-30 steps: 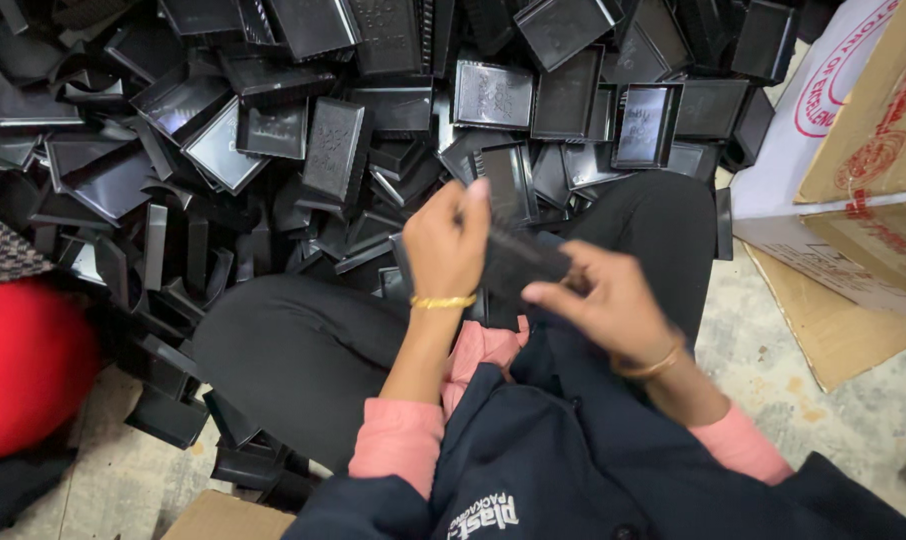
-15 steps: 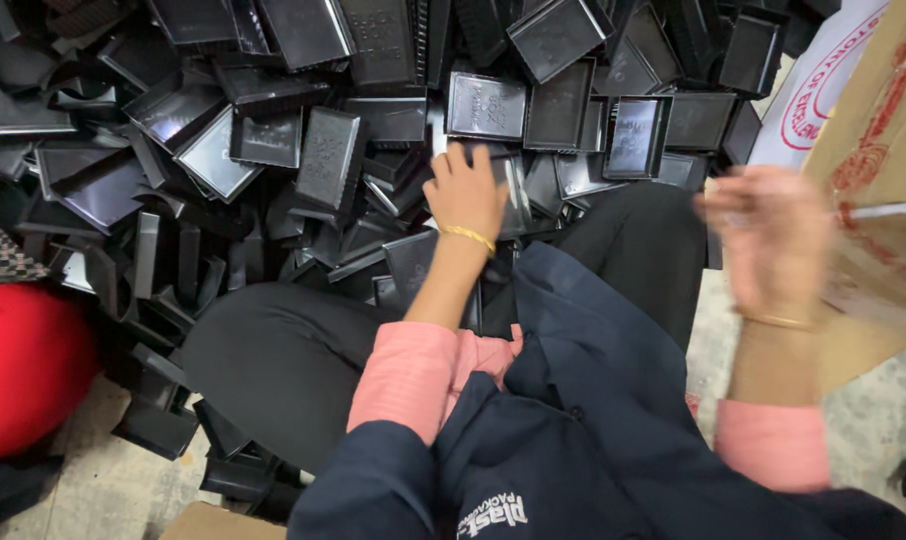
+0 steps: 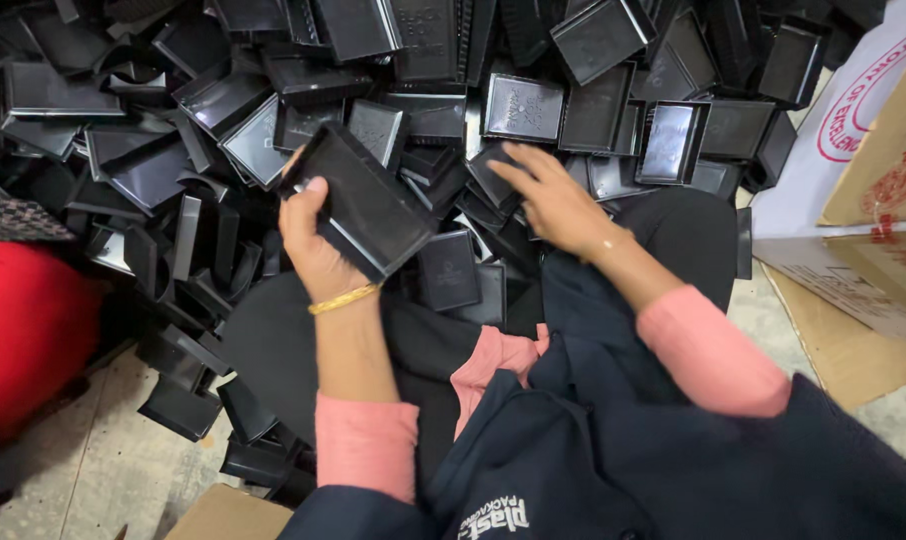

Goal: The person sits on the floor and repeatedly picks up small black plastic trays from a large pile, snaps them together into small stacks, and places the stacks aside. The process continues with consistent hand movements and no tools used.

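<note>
My left hand (image 3: 316,243), with a gold bangle at the wrist, grips a black rectangular plastic tray (image 3: 358,200) and holds it tilted above my lap. My right hand (image 3: 558,205) reaches forward with fingers spread and rests on small black trays (image 3: 495,178) at the near edge of a big heap of black plastic trays (image 3: 423,70). Whether it grips one I cannot tell. Both arms wear pink sleeves under a dark blue garment.
The heap fills the top and left of the view. A cardboard box (image 3: 873,230) with a white printed sheet stands at the right. A red object (image 3: 28,330) lies at the left, and a cardboard corner (image 3: 228,515) shows at the bottom edge. Pale tiled floor shows below.
My left hand has picked a black tray out of the heap and pulled it back. My right hand has swung from the box at the right down onto the heap.
</note>
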